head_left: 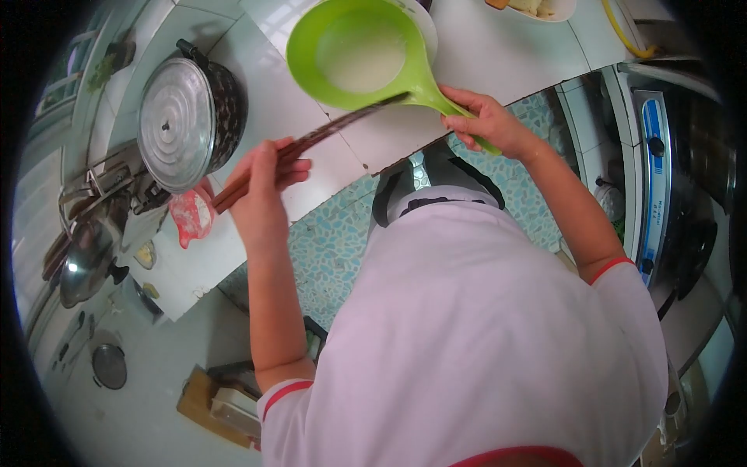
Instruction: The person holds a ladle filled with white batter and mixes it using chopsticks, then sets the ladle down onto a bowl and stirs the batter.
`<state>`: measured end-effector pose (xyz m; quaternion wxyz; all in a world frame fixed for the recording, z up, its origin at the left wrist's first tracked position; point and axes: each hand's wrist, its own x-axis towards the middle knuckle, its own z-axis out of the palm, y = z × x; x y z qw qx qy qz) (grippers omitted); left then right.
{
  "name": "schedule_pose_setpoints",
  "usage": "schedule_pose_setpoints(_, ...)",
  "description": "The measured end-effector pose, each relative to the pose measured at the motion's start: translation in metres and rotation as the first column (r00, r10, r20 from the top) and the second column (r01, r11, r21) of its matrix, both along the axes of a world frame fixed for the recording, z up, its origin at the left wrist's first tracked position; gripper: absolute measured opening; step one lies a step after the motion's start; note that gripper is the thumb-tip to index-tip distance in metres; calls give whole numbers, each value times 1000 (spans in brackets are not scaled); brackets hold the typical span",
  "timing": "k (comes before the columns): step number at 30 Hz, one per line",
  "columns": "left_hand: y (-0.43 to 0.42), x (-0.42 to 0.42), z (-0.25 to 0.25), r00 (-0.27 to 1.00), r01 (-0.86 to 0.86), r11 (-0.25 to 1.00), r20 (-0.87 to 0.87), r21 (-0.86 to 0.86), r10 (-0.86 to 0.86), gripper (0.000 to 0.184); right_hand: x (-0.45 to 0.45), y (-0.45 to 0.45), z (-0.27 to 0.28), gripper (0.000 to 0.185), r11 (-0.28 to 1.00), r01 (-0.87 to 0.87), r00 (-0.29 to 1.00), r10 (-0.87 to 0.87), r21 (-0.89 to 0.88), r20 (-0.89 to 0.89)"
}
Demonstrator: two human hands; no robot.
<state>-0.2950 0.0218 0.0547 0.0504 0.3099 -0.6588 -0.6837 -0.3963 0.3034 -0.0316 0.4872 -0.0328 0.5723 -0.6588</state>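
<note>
A green, long-handled scoop [307,58] holds a pale whitish substance [362,56]; I cannot tell how thick it is. My right hand [490,124] is closed around its handle. Brown chopsticks [331,128] are gripped in my left hand [268,175], slightly blurred, their dark tips reaching the scoop's near edge where the handle begins. Just left of my left hand, a red scoop [187,226] dusted with white powder lies on the white tiled counter [342,156]. Part of a white round dish [429,35] shows behind the green scoop.
A lidded pot [175,124] stands at the counter's left. Metal cookware [89,261] is beyond it, near the wall. On the right is a gas stove [654,179] with a blue panel. A white bowl of food [545,8] sits at the top.
</note>
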Motion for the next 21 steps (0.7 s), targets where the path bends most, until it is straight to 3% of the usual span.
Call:
schedule_pose_setpoints(3,-2,0,9,1000,-17,998,-17,-57,16,29,-1,0,2,56,1000,-7,999,8,28,-46)
schedule_pose_setpoints(6,8,0,8,998,62,996,-8,57,-62,29,-1,-2,5,57,1000,-1,998,3,31,-63)
schedule_pose_setpoints(11,-7,-8,-27,991,-76,985,-118,-153,58,29,-3,-2,5,57,1000,19,999,-18,17,-46)
schedule_pose_setpoints(15,14,-1,-34,996,6,989,-82,-149,-18,29,-3,0,1,57,1000,27,999,-27,3,-28)
schedule_pose_setpoints(18,25,12,-11,994,-85,996,-72,-19,84,29,-2,-1,1,57,999,38,999,-38,-6,-12)
schedule_pose_setpoints(21,35,17,1,998,-54,998,-35,45,56,27,-1,-2,-1,57,999,44,999,-44,-5,-13)
